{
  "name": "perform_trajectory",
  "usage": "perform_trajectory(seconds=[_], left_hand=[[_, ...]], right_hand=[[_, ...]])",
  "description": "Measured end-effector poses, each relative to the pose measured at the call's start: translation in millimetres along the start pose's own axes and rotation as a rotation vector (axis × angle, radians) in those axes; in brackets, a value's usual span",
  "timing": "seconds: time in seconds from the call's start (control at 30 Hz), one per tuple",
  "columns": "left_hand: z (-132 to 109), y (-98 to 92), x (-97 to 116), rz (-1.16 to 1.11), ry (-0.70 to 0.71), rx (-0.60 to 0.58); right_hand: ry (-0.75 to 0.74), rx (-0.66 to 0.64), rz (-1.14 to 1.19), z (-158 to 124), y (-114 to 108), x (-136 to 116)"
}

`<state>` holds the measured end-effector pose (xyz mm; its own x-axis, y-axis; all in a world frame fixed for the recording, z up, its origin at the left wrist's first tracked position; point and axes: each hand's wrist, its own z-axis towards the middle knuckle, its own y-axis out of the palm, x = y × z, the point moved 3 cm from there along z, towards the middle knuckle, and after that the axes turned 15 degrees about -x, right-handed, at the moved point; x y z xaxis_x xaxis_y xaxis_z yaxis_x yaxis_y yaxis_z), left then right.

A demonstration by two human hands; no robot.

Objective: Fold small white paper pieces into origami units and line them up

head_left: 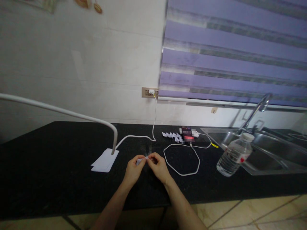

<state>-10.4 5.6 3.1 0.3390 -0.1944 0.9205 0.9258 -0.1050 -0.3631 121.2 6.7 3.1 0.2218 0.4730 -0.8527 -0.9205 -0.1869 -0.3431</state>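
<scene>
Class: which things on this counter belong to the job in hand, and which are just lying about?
Job in hand: white paper piece, held by left hand and right hand; probably white sheets, small white pieces.
Lying about: water bottle, white cable.

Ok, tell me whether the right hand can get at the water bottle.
Probably yes: only a loop of white cable seems to lie between the right hand and the water bottle, though that hand pinches a small white paper.

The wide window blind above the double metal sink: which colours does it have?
The blind has purple bands alternating with greyish ones; head view shows it.
</scene>
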Motion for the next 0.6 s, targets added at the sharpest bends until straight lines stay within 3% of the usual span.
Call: perform_trajectory(seconds=[0.2,0.6], left_hand=[[-3.1,0.1,2.8,0.017,-0.011,-0.028],[-0.5,0.4,-0.8,0.0,-0.044,-0.047]], right_hand=[[0.052,-0.041,0.102,0.1,1.0,-0.9],[-0.093,-0.028,-0.113,0.0,-0.9,-8.9]])
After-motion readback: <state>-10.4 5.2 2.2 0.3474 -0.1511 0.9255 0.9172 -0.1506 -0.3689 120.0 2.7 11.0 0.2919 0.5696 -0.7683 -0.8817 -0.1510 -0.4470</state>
